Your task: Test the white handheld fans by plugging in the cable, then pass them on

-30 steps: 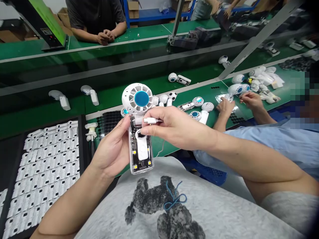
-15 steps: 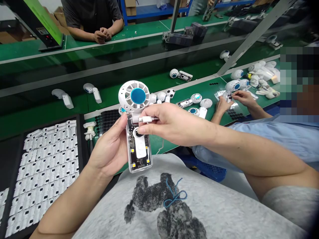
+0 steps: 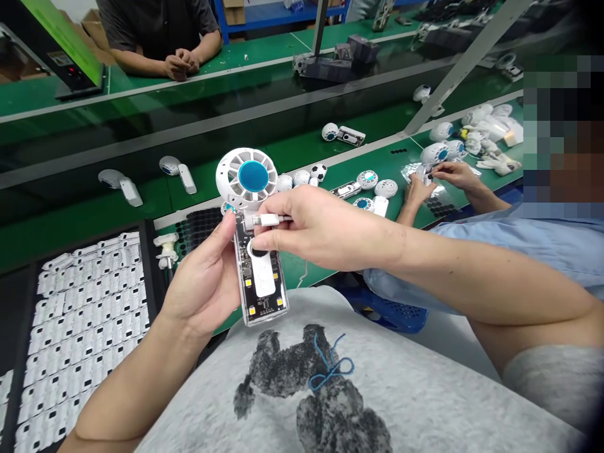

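Note:
A white handheld fan (image 3: 264, 274) with a blue disc on its round head and a clear handle showing a black circuit board is held upright above my lap. Around the handle's left side, my left hand (image 3: 202, 277) grips it, thumb near the neck. My right hand (image 3: 316, 228) pinches a white cable plug (image 3: 267, 219) between thumb and fingers. The plug lies across the front of the handle just below the fan head, its metal tip pointing left. Whether the tip touches the fan I cannot tell.
A black tray (image 3: 147, 270) of white parts lies at the left. Several fans (image 3: 368, 180) lie on the green bench, others on the green strip behind. At the right, a neighbouring person's hands (image 3: 419, 189) work on a fan. Across the bench sits another person (image 3: 177, 63).
The view has shifted a little. The fan and both my hands appear slightly further left and higher, with the grips unchanged.

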Demonstrator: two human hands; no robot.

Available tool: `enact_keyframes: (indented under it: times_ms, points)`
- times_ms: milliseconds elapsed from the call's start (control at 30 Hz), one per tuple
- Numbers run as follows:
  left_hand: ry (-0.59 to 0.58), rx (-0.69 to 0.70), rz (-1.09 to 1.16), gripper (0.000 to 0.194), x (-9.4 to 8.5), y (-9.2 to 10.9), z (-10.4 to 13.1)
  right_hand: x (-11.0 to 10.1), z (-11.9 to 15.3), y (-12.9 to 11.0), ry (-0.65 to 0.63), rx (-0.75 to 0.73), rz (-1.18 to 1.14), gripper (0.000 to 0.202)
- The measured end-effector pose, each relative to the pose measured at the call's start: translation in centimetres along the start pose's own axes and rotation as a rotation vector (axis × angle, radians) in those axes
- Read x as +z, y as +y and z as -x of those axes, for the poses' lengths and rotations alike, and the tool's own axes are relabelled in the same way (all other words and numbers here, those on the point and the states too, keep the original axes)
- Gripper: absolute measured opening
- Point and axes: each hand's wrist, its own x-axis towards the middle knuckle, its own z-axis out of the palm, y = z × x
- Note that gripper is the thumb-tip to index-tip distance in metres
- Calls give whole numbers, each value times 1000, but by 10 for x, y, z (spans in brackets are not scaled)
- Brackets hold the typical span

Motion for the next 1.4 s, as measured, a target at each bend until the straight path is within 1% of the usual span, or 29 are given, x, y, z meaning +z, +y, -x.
enact_keyframes:
  times_ms: [200,300,367,433,500,567,600,633,700,733,800,867,933,1033,1133,1200,1267,1333,1367,1400]
  points:
    - [17,6,-12,36,0,5,0,6,-4,3,56,-20,-44,11]
    - [43,20,5,30,-1,6,0,10,-7,7,79,-38,-42,12]
    - [54,23,3,27,-3,5,-3,12,-10,11,93,-37,-50,15]
    - [61,9,0,28,-6,5,-7,15,-13,15,113,-24,-83,17]
    - [61,-22,17,30,-7,6,-12,16,-14,20,141,-29,-142,15]
    - [44,-61,56,33,-8,9,-16,17,-13,26,197,-119,-167,8]
    - [32,-82,81,35,-7,12,-18,17,-11,29,241,-197,-140,8]
    - [20,-103,106,36,-7,14,-19,17,-9,33,286,-291,-83,12]
    - [0,-134,151,39,-6,19,-21,15,-5,40,343,-476,89,22]
    - [-8,-146,166,40,-5,21,-23,14,-4,43,343,-536,192,26]
    - [-8,-159,175,41,-5,23,-26,13,-1,48,308,-577,392,34]
    - [28,-166,167,41,-5,23,-32,13,0,51,287,-558,545,43]
    - [81,-159,155,41,-6,20,-38,14,1,54,288,-516,594,48]
    - [120,-149,133,41,-7,15,-49,18,-2,60,296,-412,550,46]
    - [151,-151,105,36,-8,14,-62,19,-11,70,284,-330,457,45]
    - [154,-137,81,31,-9,18,-75,13,-17,78,268,-334,317,46]
    - [131,-102,52,27,-12,24,-100,2,-19,88,311,-308,162,52]
    - [104,-70,4,24,-19,33,-141,-11,-14,100,403,-178,45,54]
    - [101,-53,-51,23,-24,37,-168,-16,-11,108,446,-72,3,47]
    - [104,-41,-116,21,-30,42,-199,-21,-7,116,465,25,-30,35]
